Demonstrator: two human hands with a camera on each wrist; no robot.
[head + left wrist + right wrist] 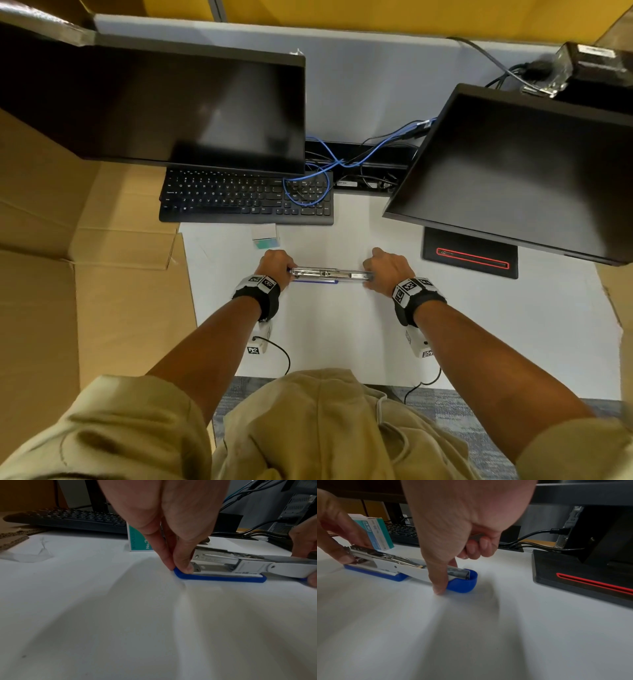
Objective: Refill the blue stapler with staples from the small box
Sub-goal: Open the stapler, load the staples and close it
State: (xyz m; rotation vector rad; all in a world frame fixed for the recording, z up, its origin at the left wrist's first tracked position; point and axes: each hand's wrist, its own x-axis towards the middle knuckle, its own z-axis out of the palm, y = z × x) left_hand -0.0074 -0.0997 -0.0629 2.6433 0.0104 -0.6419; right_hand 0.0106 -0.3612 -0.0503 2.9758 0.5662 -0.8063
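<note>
The blue stapler (329, 274) lies flat on the white desk (342, 325) between your two hands, swung fully open so that the base and metal magazine sit at your left hand (274, 264) and the blue-capped top arm stretches out under your right hand (386, 268). Your left fingertips (181, 566) pinch and press the front end of the blue base, thumb on the metal rail. Your right hand pins the far end: the index finger points down against the side of the blue cap, the thumb lies behind it, and the other fingers are curled. They seem to close on something thin and metallic, though you cannot tell from these views what it is. The risk from here, as a judgement, is the hinge: let go with either hand and the arm may swing shut, or the whole body may skid on the smooth desk as you push staples in. The small box (264, 235) stands just beyond your left fingers, in front of the keyboard (239, 198); its top looks open, but whether staples remain inside is not visible. Whether the magazine channel is loaded is also unclear.
</note>
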